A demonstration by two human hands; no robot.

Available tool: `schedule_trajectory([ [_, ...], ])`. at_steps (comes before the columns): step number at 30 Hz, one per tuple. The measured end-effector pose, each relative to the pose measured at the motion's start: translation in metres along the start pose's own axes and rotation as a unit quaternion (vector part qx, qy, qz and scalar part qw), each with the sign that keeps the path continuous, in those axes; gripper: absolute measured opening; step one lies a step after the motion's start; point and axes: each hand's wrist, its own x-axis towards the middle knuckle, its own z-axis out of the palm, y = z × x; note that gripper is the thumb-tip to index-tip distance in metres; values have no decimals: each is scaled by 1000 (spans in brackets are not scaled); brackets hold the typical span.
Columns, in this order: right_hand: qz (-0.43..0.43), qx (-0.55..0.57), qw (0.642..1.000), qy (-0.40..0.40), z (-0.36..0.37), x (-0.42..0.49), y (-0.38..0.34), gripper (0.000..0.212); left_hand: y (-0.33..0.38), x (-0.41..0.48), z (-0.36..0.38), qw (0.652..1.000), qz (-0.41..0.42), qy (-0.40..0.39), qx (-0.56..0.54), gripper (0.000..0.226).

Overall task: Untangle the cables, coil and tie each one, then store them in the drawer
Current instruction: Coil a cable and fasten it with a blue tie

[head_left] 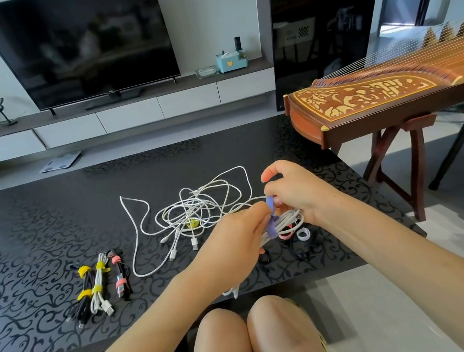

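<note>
Item: white coil [290, 222], purple tie [272, 219] half wrapped, held over the table's [22, 259] near edge.
My left hand [235, 234] gripped the loops against springing; my right hand [295, 192] pinched the tie's tail to cinch. The tangle [196, 210] and tied bundles [98, 284] lay leftward.

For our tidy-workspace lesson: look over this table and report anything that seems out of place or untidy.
The white cable tangle mid-table is knotted, unlike the three tied bundles at left. A white cable end droops over the table's near edge, where it could slip off.
</note>
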Motion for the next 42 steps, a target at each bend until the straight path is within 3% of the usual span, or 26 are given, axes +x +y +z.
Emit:
schedule_trajectory([
  [3, 2, 6, 1000, 12, -2, 1, -1, 21, 2, 1, 6, 995, 3, -10, 95, 20],
  [8, 2, -23, 999, 35, -1, 8, 2, 24, 4, 6, 8, 992, 33, -5, 119, 34],
  [15, -13, -45, 992, 116, -12, 34, 12, 20, -6, 9, 14, 996, 55, 68, -2, 33],
  [19, 45, 28, 997, 62, -16, 39, 19, 33, -8, 9, 17, 988, 11, 82, -133, 26],
  [23, 103, 238, 965, 31, -6, 33, 34, 52, -6, 8, 19, 926, -79, 77, -360, 30],
  [26, 134, 246, 959, 43, 1, 28, 48, 42, -10, 4, 17, 861, -107, 55, -495, 18],
  [28, 151, 239, 959, 28, 1, 21, 57, 37, -15, 0, 16, 839, -111, 49, -531, 16],
  [34, 196, 249, 947, -51, 7, -6, 77, 36, -18, -6, 20, 839, -124, 155, -507, 5],
  [36, 210, 274, 936, -64, 12, -18, 79, 36, -18, -5, 22, 838, -121, 178, -502, 11],
  [42, 212, 322, 919, -85, 23, -54, 66, 33, -21, -5, 27, 899, -89, 213, -373, 25],
])
